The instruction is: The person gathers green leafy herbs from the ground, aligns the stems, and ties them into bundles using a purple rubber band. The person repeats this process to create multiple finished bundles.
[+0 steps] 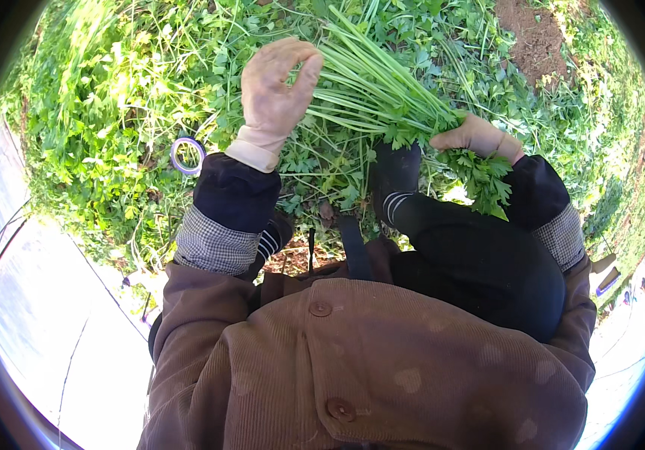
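A bundle of leafy green stalks (pixel 378 84), which look like celery, lies slantwise in front of me with its cut-looking stem ends to the upper left. My right hand (pixel 477 136), in a thin pale glove, grips the bundle at its leafy end. Leaves (pixel 482 180) hang out below that grip. At the other side, my left hand (pixel 282 84), gloved too, is raised beside the stem ends. Its fingers are curled and its thumb bends toward them. Whether a stalk or anything else sits between those fingers is hidden.
A roll of tape with a purple rim (pixel 175 157) rests on the greens left of my left wrist. Leafy plants (pixel 103 112) cover the ground, with bare soil (pixel 536 45) at upper right. My dark boot (pixel 395 169) stands below the bundle. Pale sheeting (pixel 63 315) borders the left.
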Tool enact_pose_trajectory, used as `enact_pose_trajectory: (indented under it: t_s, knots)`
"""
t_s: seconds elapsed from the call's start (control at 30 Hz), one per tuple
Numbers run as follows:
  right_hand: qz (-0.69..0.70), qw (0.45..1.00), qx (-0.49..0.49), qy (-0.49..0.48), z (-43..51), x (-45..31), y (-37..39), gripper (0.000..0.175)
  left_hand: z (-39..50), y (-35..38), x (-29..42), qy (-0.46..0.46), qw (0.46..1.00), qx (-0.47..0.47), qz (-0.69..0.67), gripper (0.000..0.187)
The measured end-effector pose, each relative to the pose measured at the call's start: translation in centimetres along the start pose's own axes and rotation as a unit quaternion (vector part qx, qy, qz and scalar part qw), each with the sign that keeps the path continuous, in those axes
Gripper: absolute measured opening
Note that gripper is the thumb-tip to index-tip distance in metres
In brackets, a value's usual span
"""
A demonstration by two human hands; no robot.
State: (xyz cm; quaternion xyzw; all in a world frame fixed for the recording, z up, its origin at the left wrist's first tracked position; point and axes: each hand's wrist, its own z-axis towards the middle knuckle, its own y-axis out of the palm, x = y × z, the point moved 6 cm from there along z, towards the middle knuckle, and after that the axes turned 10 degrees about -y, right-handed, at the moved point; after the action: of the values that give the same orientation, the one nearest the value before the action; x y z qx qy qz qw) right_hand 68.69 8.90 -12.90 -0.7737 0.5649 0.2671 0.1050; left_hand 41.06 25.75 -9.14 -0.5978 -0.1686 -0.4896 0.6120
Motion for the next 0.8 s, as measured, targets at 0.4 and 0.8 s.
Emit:
enact_pose_trajectory:
  t_s: [0.4,0.8]
  knots:
    - [0.067,0.997,-0.025,-0.023,-0.2,-1.2,0.4,0.036,-3.8,6.7,-1.4,-0.279,0.926,-0.213,0.136,0.049]
    - [-0.053,0.996,-0.032,-0.056,-0.7,-1.5,1.5,0.049,-5.1,0.9,-7.3,-0.515,0.596,-0.056,-0.613,0.02]
